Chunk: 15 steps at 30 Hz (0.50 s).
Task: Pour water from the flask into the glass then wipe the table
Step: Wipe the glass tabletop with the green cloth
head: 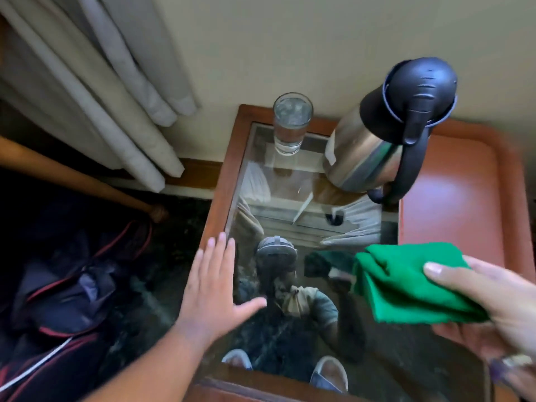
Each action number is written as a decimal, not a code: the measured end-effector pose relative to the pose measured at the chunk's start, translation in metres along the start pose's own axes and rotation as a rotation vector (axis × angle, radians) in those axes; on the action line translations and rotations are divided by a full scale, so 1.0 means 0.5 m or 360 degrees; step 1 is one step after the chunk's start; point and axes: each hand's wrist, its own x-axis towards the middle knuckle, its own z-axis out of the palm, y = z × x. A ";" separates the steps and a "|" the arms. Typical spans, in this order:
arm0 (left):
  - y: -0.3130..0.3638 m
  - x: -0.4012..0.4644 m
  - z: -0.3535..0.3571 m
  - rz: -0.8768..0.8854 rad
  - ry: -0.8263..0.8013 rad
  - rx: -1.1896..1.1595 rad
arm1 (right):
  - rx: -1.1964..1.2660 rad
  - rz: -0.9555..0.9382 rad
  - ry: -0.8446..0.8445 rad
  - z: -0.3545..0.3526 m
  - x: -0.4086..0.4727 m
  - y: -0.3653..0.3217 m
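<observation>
Right hand (493, 303) pinches a folded green cloth (412, 282) between thumb and fingers, holding it just above the near right part of the glass-topped table (229, 158). Left hand (211, 288) lies flat and spread wide on the table's left edge, well apart from the cloth. Farther back, the glass (291, 123) of water stands upright at the far left corner, with the steel flask (385, 134) near it on the right, beside a red tray (452, 192).
</observation>
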 end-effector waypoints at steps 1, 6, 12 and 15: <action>-0.005 -0.026 0.022 0.0010 -0.0019 0.0040 | 0.0021 0.0005 -0.0050 0.015 -0.004 0.006; -0.006 -0.048 0.053 0.0037 -0.0002 0.0148 | 0.0022 -0.0081 0.0039 0.069 -0.001 0.089; -0.012 -0.047 0.058 0.0092 0.0060 0.0092 | -0.1970 -0.0254 0.0638 0.071 0.079 0.307; -0.016 -0.046 0.063 0.0108 0.0061 0.0060 | -0.2451 -0.0602 0.0466 0.109 0.170 0.325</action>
